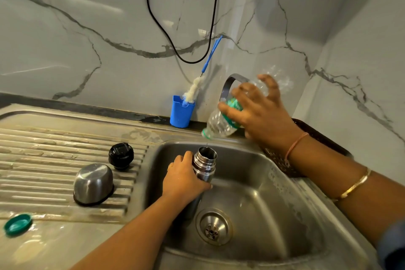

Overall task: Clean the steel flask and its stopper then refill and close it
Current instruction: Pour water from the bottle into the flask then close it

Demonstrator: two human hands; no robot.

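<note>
My left hand grips the steel flask upright over the sink basin, its mouth uncovered. My right hand holds a clear plastic bottle with a green label, tipped mouth-down above the flask. A thin stream of water falls from the bottle into the flask's mouth. The black stopper stands on the ribbed drainboard. Beside it the flask's steel cup lid lies upside down.
A green bottle cap lies on the wet counter at the front left. A blue holder with a bottle brush stands against the marble wall. The curved tap rises behind the bottle. A dark tray sits right of the sink.
</note>
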